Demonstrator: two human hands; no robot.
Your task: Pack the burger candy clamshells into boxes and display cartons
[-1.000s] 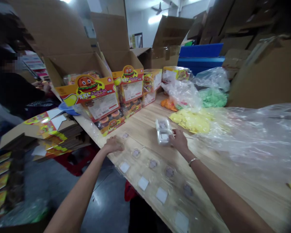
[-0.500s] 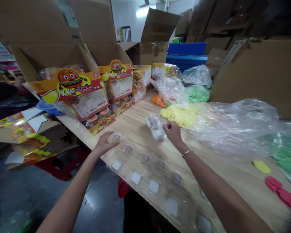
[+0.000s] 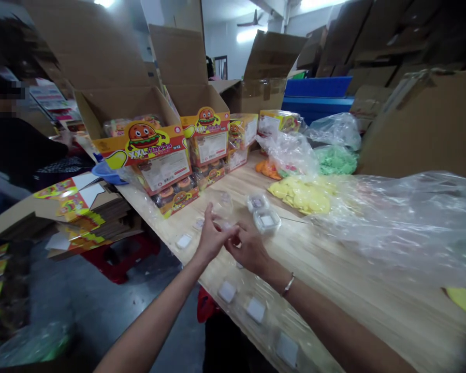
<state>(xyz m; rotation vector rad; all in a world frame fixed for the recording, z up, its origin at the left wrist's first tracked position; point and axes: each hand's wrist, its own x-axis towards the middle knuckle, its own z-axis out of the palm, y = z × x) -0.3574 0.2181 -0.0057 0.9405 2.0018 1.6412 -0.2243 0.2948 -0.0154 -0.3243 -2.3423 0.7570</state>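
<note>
My left hand (image 3: pixel 209 238) and my right hand (image 3: pixel 250 246) meet over the front part of the wooden table (image 3: pixel 326 269), fingertips pinched together. Between and just beyond them is a clear plastic pack (image 3: pixel 220 203), blurred, with a small purplish piece inside; its edge seems to be in the fingers. To the right of it lie two closed clear packs, one (image 3: pixel 257 202) with a purplish piece and another (image 3: pixel 266 220) with a white square. Along the near edge runs a row of clear packs with white squares (image 3: pixel 255 310), partly hidden by my hands.
Display boxes with burger pictures (image 3: pixel 163 155) stand at the back left before open cartons. Yellow foam-like pieces (image 3: pixel 301 194), green pieces (image 3: pixel 336 159) and clear plastic bags (image 3: pixel 404 223) spread at the right. A person (image 3: pixel 19 134) sits at far left, near stacked cardboard (image 3: pixel 112 228).
My right hand has left the closed packs and come left and nearer. My left hand has moved right, and both hands now meet at a clear pack. The view has shifted left.
</note>
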